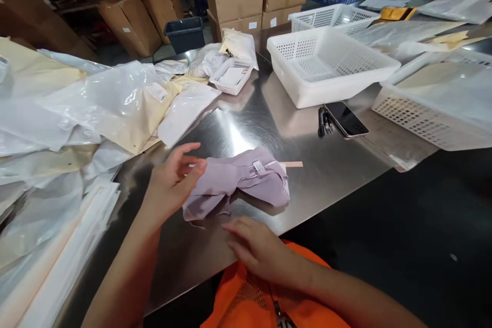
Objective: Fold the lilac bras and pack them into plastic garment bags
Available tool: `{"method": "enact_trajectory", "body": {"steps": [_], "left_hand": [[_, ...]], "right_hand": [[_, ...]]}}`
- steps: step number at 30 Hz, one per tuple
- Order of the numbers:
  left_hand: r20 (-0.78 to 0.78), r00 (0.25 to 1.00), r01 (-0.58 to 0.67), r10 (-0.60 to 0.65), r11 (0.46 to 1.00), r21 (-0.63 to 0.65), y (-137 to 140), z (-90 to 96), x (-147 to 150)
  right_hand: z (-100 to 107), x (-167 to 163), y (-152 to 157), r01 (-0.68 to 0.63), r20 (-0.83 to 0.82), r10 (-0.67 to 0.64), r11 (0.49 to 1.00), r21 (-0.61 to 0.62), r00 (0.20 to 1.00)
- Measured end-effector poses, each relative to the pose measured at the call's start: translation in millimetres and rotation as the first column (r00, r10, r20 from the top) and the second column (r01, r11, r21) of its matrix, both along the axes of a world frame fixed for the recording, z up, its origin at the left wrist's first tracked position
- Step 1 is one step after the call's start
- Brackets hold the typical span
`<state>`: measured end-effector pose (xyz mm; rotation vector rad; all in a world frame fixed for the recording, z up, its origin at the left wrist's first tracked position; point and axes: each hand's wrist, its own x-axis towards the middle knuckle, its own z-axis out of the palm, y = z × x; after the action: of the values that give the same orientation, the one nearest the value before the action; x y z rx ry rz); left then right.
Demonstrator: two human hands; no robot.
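Seemingly arranging a lilac garment (246, 171), lying gathered at its middle on the metal tabletop (326, 179). Holding left hand (172, 177) spread at the garment's left end, with contact unclear; right hand (257, 248) in front, loosely parted, empty. Calls next, probably, for gripping and smoothing.

Shiny metal table (330, 164) beside dark floor (418, 230)

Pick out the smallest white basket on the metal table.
The shallow basket beside the plastic bags, with white paper lying in it; the other white baskets, toward the right, are all clearly larger.
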<state>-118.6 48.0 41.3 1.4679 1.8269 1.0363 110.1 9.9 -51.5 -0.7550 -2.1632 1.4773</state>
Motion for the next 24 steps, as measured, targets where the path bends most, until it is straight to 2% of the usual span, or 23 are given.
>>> {"method": "enact_trajectory", "body": {"steps": [1,2,3,5,6,7,9,11,13,15,18,19,21,22,24], "left_hand": [[-0.001,0.999,-0.043,0.043,0.999,0.017,-6,-2.7,-9],[-0.035,0.996,-0.081,0.082,0.996,0.028,-14,-7.1,-17],[-0.1,0.989,-0.11,0.113,0.993,0.037,-21,-13.4,-25],[-0.267,0.953,-0.129,0.141,0.99,0.061,-36,-31.3,-37],[-0.323,0.936,-0.123,0.139,0.99,0.071,-44,-42.5,-39],[-0.34,0.931,-0.111,0.133,0.99,0.081,-51,-54.6,-40],[-0.284,0.952,-0.089,0.112,0.992,0.094,-63,-79.1,-35],[-0.203,0.974,-0.086,0.103,0.992,0.093,-72,-100.2,-21],[-0.167,0.98,-0.088,0.105,0.991,0.102,-79,-114.2,-2],[-0.152,0.985,-0.067,0.085,0.991,0.119,-84,-120.0,17],[-0.139,0.99,0.004,0.018,0.989,0.151,-91,-116.4,27],[-0.154,0.987,-0.008,0.035,0.985,0.171,-93,-112.7,22],[-0.214,0.96,-0.135,0.183,0.966,0.22,-104,-101.8,-2],[-0.251,0.921,-0.238,0.298,0.94,0.244,-113,-95.0,-19],[-0.322,0.794,-0.447,0.515,0.854,0.265,-136,-81.9,-57]], "right_hand": [[-3,-2,-1,0.057,-0.044,-0.064,0.986,-0.154,0.997],[-7,-5,-2,0.109,-0.081,-0.144,0.936,-0.336,0.986],[-10,-9,-2,0.152,-0.103,-0.237,0.843,-0.516,0.966],[-16,-19,0,0.205,-0.114,-0.459,0.589,-0.782,0.881],[-17,-26,4,0.217,-0.106,-0.566,0.472,-0.854,0.818],[-17,-33,9,0.22,-0.097,-0.652,0.387,-0.895,0.752],[-15,-50,26,0.231,-0.083,-0.767,0.292,-0.928,0.637],[-14,-69,48,0.261,-0.058,-0.824,0.244,-0.934,0.564],[-13,-87,72,0.305,-0.01,-0.862,0.191,-0.933,0.508],[-10,-100,94,0.346,0.039,-0.883,0.142,-0.928,0.467],[0,-101,115,0.369,0.052,-0.892,0.132,-0.92,0.449],[4,-95,121,0.354,0.017,-0.883,0.171,-0.919,0.469],[12,-77,132,0.291,-0.105,-0.834,0.303,-0.908,0.542],[15,-65,138,0.247,-0.186,-0.785,0.396,-0.885,0.591],[21,-38,146,0.183,-0.32,-0.674,0.563,-0.806,0.666]]}}
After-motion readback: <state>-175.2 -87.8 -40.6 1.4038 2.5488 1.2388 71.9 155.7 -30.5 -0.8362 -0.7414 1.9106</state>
